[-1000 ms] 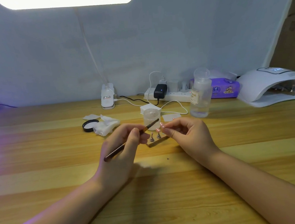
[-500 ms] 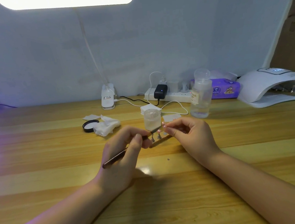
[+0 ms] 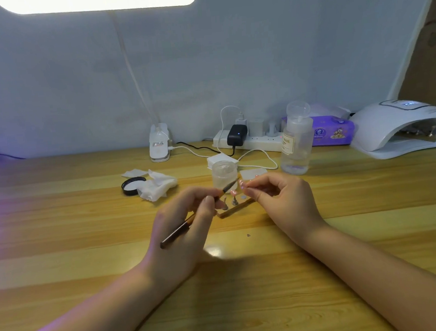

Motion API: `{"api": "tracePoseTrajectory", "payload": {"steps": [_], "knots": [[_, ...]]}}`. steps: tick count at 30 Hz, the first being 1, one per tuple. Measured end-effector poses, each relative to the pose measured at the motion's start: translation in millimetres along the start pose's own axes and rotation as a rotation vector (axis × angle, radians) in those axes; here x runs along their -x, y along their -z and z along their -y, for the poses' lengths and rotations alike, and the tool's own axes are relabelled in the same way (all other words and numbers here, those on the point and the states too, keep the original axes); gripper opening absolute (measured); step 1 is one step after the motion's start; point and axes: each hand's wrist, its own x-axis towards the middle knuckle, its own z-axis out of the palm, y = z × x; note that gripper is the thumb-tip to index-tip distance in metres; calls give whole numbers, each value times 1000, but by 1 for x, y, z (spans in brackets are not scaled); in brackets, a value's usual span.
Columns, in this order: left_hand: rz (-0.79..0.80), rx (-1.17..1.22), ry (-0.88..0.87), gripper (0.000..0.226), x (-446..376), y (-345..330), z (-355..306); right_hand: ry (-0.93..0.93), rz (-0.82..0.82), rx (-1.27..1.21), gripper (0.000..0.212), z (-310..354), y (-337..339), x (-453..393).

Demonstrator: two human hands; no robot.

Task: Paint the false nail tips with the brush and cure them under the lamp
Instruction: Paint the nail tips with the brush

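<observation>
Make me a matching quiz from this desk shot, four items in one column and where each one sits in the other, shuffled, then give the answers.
1. brush
2. curing lamp
3. black lid
4. clear bottle

A. far right of the desk
B. beside the crumpled wipes
C. gripped in the left hand
D. in front of the purple tissue pack

Pairs: 1-C, 2-A, 3-B, 4-D

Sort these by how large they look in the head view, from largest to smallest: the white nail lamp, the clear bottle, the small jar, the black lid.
1. white nail lamp
2. clear bottle
3. small jar
4. black lid

Jar and lid look close in size; the lid lies flat, so their order is unsure.
</observation>
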Motion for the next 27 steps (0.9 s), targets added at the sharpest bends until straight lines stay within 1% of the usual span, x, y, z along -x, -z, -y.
{"api": "tracePoseTrajectory", "payload": {"steps": [5, 8, 15, 19, 22, 25, 27], "knots": [[32, -104, -84, 17, -1, 0, -1, 45, 1, 57, 16, 1, -1, 0], [64, -111, -130, 22, -1, 1, -2, 37, -2, 77, 16, -1, -1, 0], [-5, -97, -96, 24, 0, 0, 0, 56, -12, 87, 14, 0, -1, 0], [41, -94, -71, 24, 0, 0, 0, 62, -7, 104, 14, 0, -1, 0], [62, -46, -55, 24, 0, 0, 0, 65, 1, 114, 14, 0, 0, 0], [26, 24, -16, 28, 1, 0, -1, 73, 7, 112, 14, 0, -1, 0], [0, 43, 23, 27, 0, -1, 0, 80, 9, 95, 18, 1, 0, 1]]}}
